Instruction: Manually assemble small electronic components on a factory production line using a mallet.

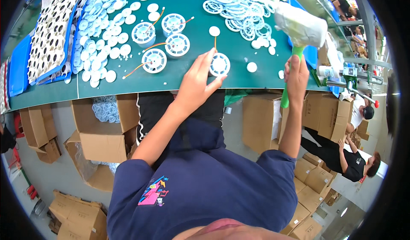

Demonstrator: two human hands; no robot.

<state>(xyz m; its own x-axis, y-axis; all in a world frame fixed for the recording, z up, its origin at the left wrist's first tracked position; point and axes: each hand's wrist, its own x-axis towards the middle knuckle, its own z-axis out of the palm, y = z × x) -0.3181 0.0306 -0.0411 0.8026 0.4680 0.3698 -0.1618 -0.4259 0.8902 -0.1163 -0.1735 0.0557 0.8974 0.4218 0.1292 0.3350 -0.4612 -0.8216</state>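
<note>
My right hand (pixel 297 75) is closed round the green handle of a mallet (pixel 301 24). The mallet's bulky, whitish head is raised above the right side of the table. At the table's near edge, my left hand (pixel 196 82) steadies a round white housing (pixel 219 64) between thumb and fingers. A slotted ring shows on the housing's top, and an orange wire runs from it toward a small white disc (pixel 214 31). Left of that hand stand several similar housings (pixel 177 45) with orange or red wires.
Loose white discs (pixel 106 39) are spread over the left of the green table (pixel 141 77). Slotted rings (pixel 239 11) are heaped at the back right. A patterned tray (pixel 53 33) lies far left. Cardboard boxes (pixel 102 146) stand below the table. Another person (pixel 348 159) is at the right.
</note>
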